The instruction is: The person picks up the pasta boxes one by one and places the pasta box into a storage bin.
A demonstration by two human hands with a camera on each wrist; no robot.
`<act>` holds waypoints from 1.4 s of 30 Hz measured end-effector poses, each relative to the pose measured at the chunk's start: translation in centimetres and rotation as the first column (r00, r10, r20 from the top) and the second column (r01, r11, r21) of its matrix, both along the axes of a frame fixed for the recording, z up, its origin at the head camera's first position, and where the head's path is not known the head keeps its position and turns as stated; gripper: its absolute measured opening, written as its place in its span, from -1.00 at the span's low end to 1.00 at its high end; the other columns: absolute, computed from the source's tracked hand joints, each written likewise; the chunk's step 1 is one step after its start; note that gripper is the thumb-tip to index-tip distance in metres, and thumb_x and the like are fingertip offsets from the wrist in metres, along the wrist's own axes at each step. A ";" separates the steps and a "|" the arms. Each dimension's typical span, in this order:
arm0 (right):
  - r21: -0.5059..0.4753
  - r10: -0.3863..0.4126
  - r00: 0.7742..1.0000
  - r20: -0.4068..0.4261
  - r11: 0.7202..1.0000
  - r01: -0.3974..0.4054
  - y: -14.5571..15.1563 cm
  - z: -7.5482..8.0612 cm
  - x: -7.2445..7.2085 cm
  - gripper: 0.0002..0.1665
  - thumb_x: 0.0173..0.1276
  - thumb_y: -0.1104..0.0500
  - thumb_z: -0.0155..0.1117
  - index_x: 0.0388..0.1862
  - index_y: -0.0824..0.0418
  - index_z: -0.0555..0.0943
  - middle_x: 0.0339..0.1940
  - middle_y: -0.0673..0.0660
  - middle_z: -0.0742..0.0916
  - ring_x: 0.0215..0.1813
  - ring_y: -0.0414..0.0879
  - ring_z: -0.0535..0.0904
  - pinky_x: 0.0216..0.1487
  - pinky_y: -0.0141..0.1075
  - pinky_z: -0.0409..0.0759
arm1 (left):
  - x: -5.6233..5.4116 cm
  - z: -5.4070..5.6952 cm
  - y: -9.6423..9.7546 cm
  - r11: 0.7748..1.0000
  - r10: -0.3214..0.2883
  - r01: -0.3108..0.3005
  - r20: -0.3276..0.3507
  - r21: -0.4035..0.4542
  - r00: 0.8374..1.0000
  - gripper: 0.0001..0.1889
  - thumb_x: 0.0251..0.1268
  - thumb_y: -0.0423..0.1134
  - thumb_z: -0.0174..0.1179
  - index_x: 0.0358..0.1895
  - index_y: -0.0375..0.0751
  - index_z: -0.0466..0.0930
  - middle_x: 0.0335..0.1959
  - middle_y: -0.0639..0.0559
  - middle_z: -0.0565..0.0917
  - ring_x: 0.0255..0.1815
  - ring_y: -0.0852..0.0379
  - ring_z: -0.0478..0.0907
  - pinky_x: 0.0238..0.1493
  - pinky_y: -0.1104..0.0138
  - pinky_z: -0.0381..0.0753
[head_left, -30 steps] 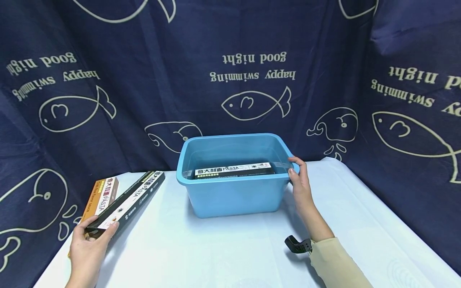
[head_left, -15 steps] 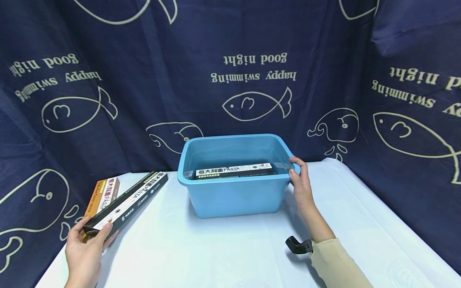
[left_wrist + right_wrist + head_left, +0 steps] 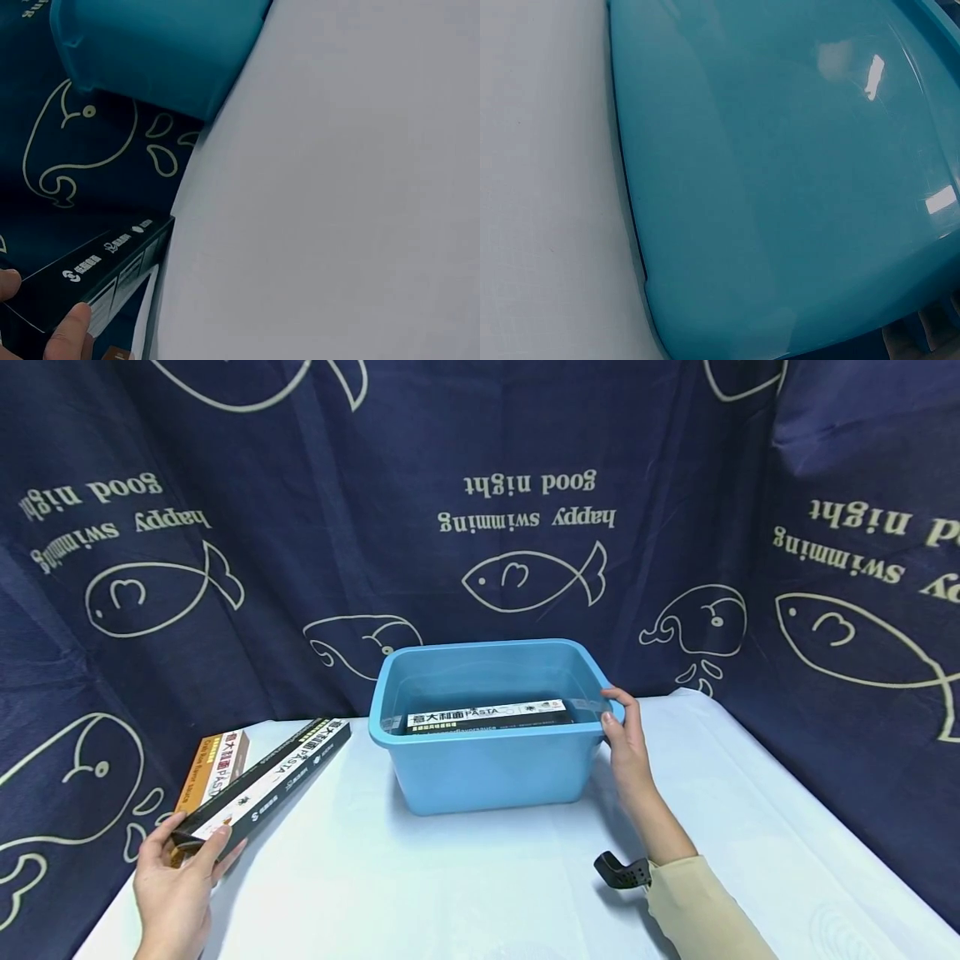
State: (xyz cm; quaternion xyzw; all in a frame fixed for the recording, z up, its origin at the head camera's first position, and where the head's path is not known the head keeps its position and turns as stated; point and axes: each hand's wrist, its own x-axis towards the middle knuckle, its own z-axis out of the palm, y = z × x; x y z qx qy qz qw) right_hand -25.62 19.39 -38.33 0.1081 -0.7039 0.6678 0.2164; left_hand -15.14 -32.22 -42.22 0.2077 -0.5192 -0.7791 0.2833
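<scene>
At the left of the head view, my left hand (image 3: 176, 885) grips the near end of a long black-and-white pasta box (image 3: 270, 781), thumb on one side and fingers on the other. In the left wrist view, fingertips (image 3: 69, 334) press against this box (image 3: 97, 270). Partly covered by it is an orange pasta box (image 3: 201, 768). My right hand (image 3: 626, 739) holds the right rim of a blue plastic bin (image 3: 487, 772), thumb inside and fingers outside. A second black pasta box (image 3: 487, 716) lies inside the bin, its lower part hidden by the front wall.
White cloth (image 3: 390, 893) covers the table. A dark blue curtain (image 3: 420, 485) with fish drawings hangs behind and along both sides. A black strap piece (image 3: 621, 870) sticks out from the right wrist beside the beige sleeve (image 3: 697, 902).
My left hand has shifted slightly left on the black box, and a finger now shows beneath its right side. The box has moved a little with it. The right hand and bin stay put.
</scene>
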 end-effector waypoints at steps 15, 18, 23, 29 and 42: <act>0.011 -0.005 1.000 0.007 1.000 0.005 0.1 0.0 -0.1 -0.48 0.57 0.08 -0.17 0.45 0.14 0.19 0.61 0.07 0.19 0.63 0.09 0.03 0.53 0.33 0.00 | 0.0 0.9 0.1 0.999 0.014 -0.012 -0.034 0.036 0.999 -0.27 0.13 -0.72 0.23 0.28 0.03 0.32 0.11 0.11 0.36 -0.17 0.36 0.64 -0.38 0.34 0.75; 0.018 -0.006 1.000 0.005 1.000 0.006 0.0 0.0 -0.1 -0.47 0.57 0.07 -0.16 0.45 0.14 0.18 0.61 0.07 0.19 0.64 0.10 0.02 0.53 0.35 0.00 | 0.0 1.1 0.2 0.999 0.023 -0.022 -0.035 0.034 0.999 -0.25 0.11 -0.71 0.25 0.31 0.03 0.32 0.11 0.14 0.36 -0.16 0.36 0.63 -0.38 0.35 0.75; 0.016 -0.006 1.000 -0.002 1.000 0.006 0.0 -0.1 -0.1 -0.47 0.57 0.07 -0.16 0.45 0.16 0.19 0.61 0.08 0.19 0.64 0.12 0.02 0.52 0.35 0.01 | -0.1 1.6 0.5 0.999 0.018 -0.015 -0.069 0.049 0.997 -0.24 0.10 -0.74 0.24 0.31 0.00 0.34 0.14 0.13 0.37 -0.16 0.33 0.65 -0.39 0.32 0.75; -0.005 -0.009 1.000 -0.001 1.000 0.009 0.1 -0.1 -0.1 -0.48 0.56 0.10 -0.16 0.44 0.18 0.19 0.58 0.10 0.22 0.60 0.08 0.07 0.52 0.30 0.02 | -0.1 2.3 1.0 0.998 0.005 0.003 -0.129 0.062 0.992 -0.28 0.09 -0.77 0.20 0.27 -0.04 0.36 0.20 0.13 0.35 -0.14 0.29 0.67 -0.39 0.28 0.76; -0.008 0.007 1.000 0.010 1.000 -0.007 0.1 0.0 0.1 -0.47 0.57 0.10 -0.19 0.45 0.19 0.17 0.60 0.12 0.18 0.60 0.08 0.05 0.54 0.29 -0.01 | 0.1 4.6 1.6 0.975 -0.013 0.083 -0.318 0.207 0.948 -0.33 0.07 -0.87 0.08 0.20 -0.19 0.43 0.27 -0.05 0.35 -0.11 0.10 0.72 -0.48 0.13 0.75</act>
